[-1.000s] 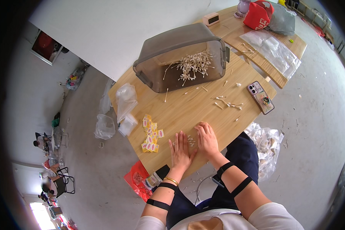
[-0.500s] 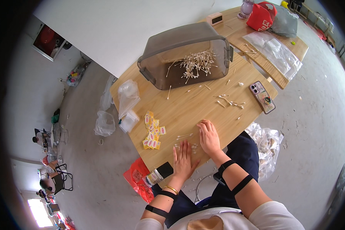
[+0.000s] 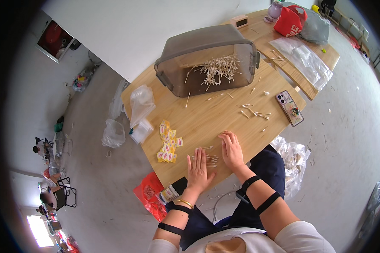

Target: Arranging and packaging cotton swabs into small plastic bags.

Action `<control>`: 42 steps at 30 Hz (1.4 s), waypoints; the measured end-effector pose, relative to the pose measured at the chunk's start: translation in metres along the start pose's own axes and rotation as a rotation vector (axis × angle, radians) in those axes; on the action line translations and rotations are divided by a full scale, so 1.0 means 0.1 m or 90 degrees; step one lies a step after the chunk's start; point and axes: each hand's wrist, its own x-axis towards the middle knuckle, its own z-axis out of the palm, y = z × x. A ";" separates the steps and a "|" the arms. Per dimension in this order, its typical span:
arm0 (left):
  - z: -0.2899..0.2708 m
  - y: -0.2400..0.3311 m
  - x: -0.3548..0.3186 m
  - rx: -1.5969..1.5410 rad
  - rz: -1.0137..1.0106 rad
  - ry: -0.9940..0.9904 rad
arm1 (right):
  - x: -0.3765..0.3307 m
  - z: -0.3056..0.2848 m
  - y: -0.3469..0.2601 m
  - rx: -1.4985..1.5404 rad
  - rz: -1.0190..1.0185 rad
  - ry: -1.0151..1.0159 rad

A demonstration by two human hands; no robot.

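My left hand [image 3: 199,172] lies flat on the wooden table [image 3: 185,122], fingers stretched out over a small row of cotton swabs [image 3: 212,160]. Swab ends show to the right of its fingers; the rest are hidden under them. To the right, my right hand [image 3: 232,152] rests on the tabletop with its fingers loosely bent and nothing visible in it. Left of my left hand lies a loose pile of small yellow and white paper labels [image 3: 168,145]. Farther back, a grey translucent bin [image 3: 177,46] lies on its side, with many swabs [image 3: 219,69] heaped inside.
Scattered swabs [image 3: 256,113] and a phone [image 3: 289,108] lie at the right. Clear plastic bags [image 3: 142,105] lie at the table's left edge. A red bag [image 3: 150,194] and a dark box [image 3: 173,189] are by the near left corner. A second table [image 3: 266,38] adjoins at the back.
My left hand has slid slightly left and away from me, uncovering more of the swab row on its right. My right hand has stayed almost in place. The view has shifted slightly.
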 end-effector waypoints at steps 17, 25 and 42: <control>-0.09 -0.13 0.17 -0.040 0.063 0.018 | 0.00 0.02 -0.02 -0.008 -0.006 -0.011; -0.02 -0.22 0.11 -0.177 -0.061 0.137 | 0.00 0.02 -0.01 0.010 -0.011 -0.010; 0.11 -0.19 0.11 -0.213 -0.055 0.169 | 0.30 0.36 -0.08 0.081 0.032 0.013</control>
